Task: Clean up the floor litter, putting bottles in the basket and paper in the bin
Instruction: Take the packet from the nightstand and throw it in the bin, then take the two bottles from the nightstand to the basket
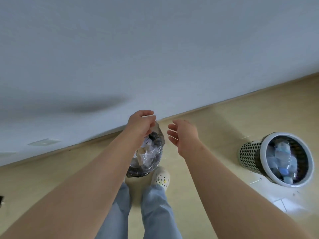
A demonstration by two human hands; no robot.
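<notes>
A bin (pixel 146 159) lined with a clear plastic bag stands on the floor by the wall, with crumpled paper (pixel 146 145) showing inside. My left hand (pixel 141 125) is above it, fingers curled, pinching the bag's top edge. To the right of the bin my right hand (pixel 183 137) hovers with fingers spread and nothing in it. At the right, a white perforated basket (pixel 248 152) holds several plastic bottles (pixel 283 156).
A pale wall (pixel 155 57) runs diagonally behind the bin. My legs in jeans and a white clog (pixel 161 177) stand just in front of the bin. Small scraps (pixel 255 181) lie on the beige floor near the basket.
</notes>
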